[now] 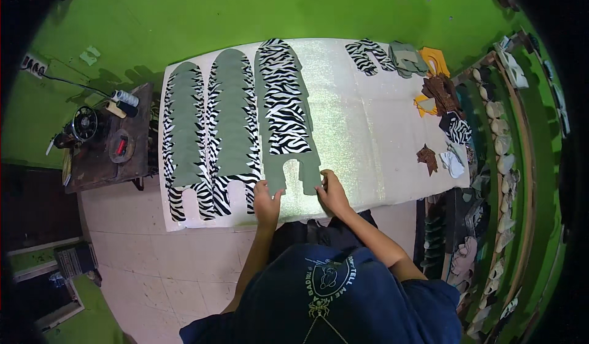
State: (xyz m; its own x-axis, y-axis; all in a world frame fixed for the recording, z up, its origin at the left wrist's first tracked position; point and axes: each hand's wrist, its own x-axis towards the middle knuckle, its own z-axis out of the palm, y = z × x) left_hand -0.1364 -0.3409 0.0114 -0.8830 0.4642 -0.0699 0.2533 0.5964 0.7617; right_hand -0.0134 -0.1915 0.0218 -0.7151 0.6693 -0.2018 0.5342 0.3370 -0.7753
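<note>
A plain green U-shaped cut piece (274, 171) lies at the near end of the third row on the table, its two legs toward me. My left hand (267, 204) pinches the tip of its left leg. At the right leg, my right hand (333, 195) has thumb and fingers closed on the edge. Just beyond, zebra-print pieces (288, 136) overlap in a column, with green edges showing along their right side. To the left run two more overlapping rows, the middle row (233, 141) and the far-left row (187, 147), both green with zebra print showing along the sides.
The pale table (350, 160) stands against a green wall. At its right lie zebra pieces (368, 57), folded green pieces (406, 60), yellow pieces (435, 61) and brown scraps (440, 94). A sewing machine (84, 123) with thread spools is at left; a shoe rack (500, 154) is at right.
</note>
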